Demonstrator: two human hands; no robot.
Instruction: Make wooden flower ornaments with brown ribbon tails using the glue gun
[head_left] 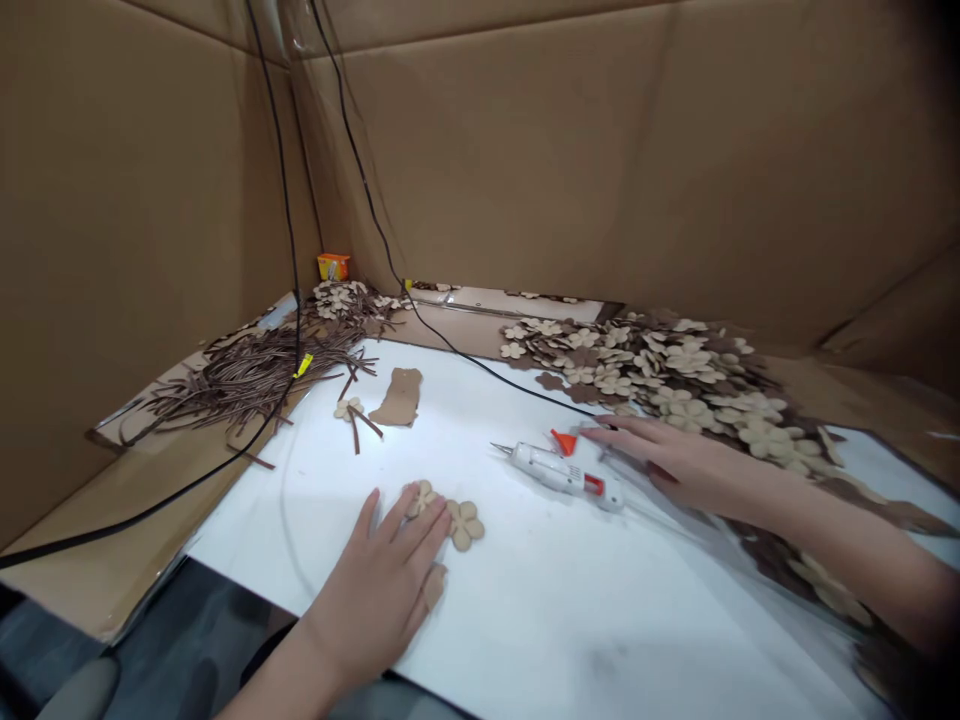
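My left hand (390, 570) lies flat with its fingers spread on the white board (562, 620), its fingertips over a beige felt flower (423, 497). A second beige flower (466, 525) sits just right of those fingertips. Part of a brown scrap (434, 587) shows beside the thumb. My right hand (660, 455) reaches in from the right, palm down, fingers extended near the black cable and the orange stand (564, 441) of a white glue gun (566, 475). The gun lies on its side on the board, nozzle pointing left. What is under the right palm is hidden.
Beige and brown flowers (675, 370) are heaped at the back right. Brown strips (255, 380) are piled at the left. A torn cardboard piece (400, 396) and a flower with strips (349, 408) lie near the board's back. Black cables (360, 170) hang down; cardboard walls (487, 150) enclose the area.
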